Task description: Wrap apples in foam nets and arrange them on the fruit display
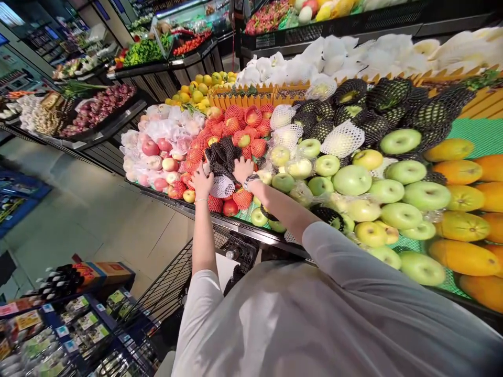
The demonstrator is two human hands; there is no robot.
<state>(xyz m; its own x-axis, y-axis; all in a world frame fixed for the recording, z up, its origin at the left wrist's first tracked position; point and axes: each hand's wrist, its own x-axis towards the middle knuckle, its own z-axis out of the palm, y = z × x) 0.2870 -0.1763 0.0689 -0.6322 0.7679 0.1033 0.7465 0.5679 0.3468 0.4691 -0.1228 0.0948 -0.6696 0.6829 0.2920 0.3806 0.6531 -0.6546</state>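
Note:
Both my arms reach out over a fruit display. My left hand [201, 181] lies on the fruit at the front, its fingers curled against a white foam net [222, 186] and red-netted apples [239, 137]. My right hand [242, 168], with a watch on the wrist, rests on a pile of black foam nets [222, 155], fingers bent down onto them. What either hand grips, if anything, is hidden by the fingers and nets.
Pink apples [159, 149] lie to the left, green apples [393, 186] and orange papayas [463, 201] to the right. Black-netted fruit [393, 104] and white-wrapped fruit [346, 55] sit further back. A wire shopping cart [176, 285] stands under my arms. Shelves of goods [70, 324] stand lower left.

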